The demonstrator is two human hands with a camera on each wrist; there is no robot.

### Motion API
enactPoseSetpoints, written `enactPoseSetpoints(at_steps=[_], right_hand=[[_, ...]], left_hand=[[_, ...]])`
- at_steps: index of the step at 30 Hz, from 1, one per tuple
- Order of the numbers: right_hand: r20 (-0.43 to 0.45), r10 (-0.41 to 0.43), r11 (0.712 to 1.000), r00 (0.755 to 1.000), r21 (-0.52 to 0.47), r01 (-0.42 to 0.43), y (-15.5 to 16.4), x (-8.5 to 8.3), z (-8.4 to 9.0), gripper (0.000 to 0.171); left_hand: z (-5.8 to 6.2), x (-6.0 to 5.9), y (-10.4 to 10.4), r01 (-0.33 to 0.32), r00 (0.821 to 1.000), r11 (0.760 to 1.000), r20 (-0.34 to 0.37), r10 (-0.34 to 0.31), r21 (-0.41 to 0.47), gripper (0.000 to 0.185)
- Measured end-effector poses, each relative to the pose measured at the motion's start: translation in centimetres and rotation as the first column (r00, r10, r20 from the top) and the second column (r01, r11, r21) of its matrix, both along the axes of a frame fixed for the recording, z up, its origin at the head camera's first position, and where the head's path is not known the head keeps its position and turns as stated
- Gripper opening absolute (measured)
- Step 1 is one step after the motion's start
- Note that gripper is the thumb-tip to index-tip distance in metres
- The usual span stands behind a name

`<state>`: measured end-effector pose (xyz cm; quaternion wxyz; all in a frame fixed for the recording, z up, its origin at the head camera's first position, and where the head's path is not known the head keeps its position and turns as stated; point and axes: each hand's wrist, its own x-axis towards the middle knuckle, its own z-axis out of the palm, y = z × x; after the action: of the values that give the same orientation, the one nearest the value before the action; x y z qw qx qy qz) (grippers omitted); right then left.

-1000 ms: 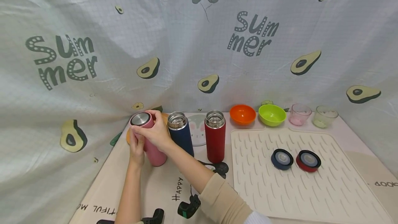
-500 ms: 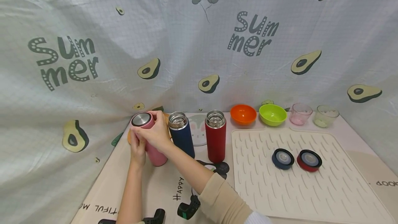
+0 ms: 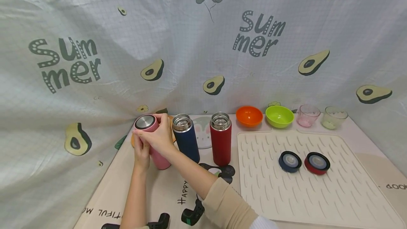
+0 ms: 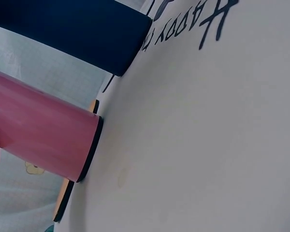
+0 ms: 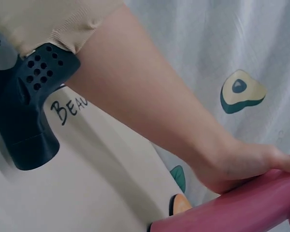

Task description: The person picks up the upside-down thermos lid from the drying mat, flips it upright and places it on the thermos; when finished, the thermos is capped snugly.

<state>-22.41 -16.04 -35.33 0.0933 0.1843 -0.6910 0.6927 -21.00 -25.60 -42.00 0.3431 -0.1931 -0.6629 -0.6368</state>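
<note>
Both hands (image 3: 152,140) grip the upright pink flask (image 3: 152,141) between them.

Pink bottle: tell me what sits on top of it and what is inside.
A pink lid with a steel disc closes the pink bottle. The right hand grips the lid; the left hand holds the body. The inside is covered and cannot be seen.

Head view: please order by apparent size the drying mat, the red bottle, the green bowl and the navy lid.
1. Drying mat, clearly largest.
2. Red bottle.
3. Green bowl.
4. Navy lid, smallest, though it lies nearer the camera than the bowl, so that pair is less sure.
</note>
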Motion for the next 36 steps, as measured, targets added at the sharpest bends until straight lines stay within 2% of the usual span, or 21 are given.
enactPoseSetpoints(at_steps=[6, 13, 18, 22, 26, 28, 30, 33, 35, 36], right_hand=[[-0.026, -0.006, 1.000, 1.000, -0.022, 0.005, 0.3, 0.4, -0.3, 0.063], [-0.088, 0.057, 0.993, 0.994, 0.110, -0.047, 1.9, 1.7, -0.5, 0.067], [-0.139, 0.129, 0.979, 0.982, 0.174, -0.104, 3.4, 3.1, -1.9, 0.068], [-0.154, 0.188, 0.958, 0.970, 0.245, -0.146, 5.0, 4.3, -3.3, 0.065], [-0.210, 0.239, 0.939, 0.948, 0.300, -0.170, 6.7, 5.2, -4.5, 0.060], [-0.238, 0.269, 0.930, 0.933, 0.316, -0.188, 7.6, 5.6, -4.9, 0.059], [-0.248, 0.302, 0.920, 0.921, 0.329, -0.213, 8.6, 6.0, -5.2, 0.058], [-0.225, 0.342, 0.904, 0.912, 0.343, -0.254, 10.4, 6.5, -5.4, 0.058], [-0.194, 0.359, 0.892, 0.913, 0.359, -0.274, 11.8, 6.8, -5.5, 0.057], [-0.174, 0.360, 0.886, 0.917, 0.370, -0.278, 12.6, 6.9, -5.5, 0.057]], left_hand=[[0.5, -0.2, 0.5, 0.011, 1.000, 1.000, -0.016, -0.012, -0.017, 0.045], [0.2, -0.4, 0.3, 0.003, 1.000, 1.000, 0.004, -0.003, -0.019, 0.060], [0.6, -0.1, 0.5, 0.012, 0.998, 1.000, 0.059, -0.012, -0.006, 0.060], [1.7, 1.1, 1.0, -0.031, 0.992, 0.995, 0.116, 0.043, -0.098, 0.059], [2.6, 2.2, 1.0, -0.071, 0.984, 0.970, 0.143, 0.106, -0.233, 0.057], [2.2, 2.3, 0.6, -0.086, 0.974, 0.954, 0.179, 0.142, -0.288, 0.059], [1.5, 2.4, 0.1, -0.100, 0.950, 0.931, 0.246, 0.195, -0.350, 0.067], [0.5, 3.0, -0.8, -0.135, 0.893, 0.890, 0.335, 0.299, -0.436, 0.081], [0.3, 3.7, -1.3, -0.161, 0.868, 0.862, 0.346, 0.355, -0.480, 0.088], [0.3, 4.1, -1.5, -0.180, 0.866, 0.849, 0.329, 0.377, -0.497, 0.090]])
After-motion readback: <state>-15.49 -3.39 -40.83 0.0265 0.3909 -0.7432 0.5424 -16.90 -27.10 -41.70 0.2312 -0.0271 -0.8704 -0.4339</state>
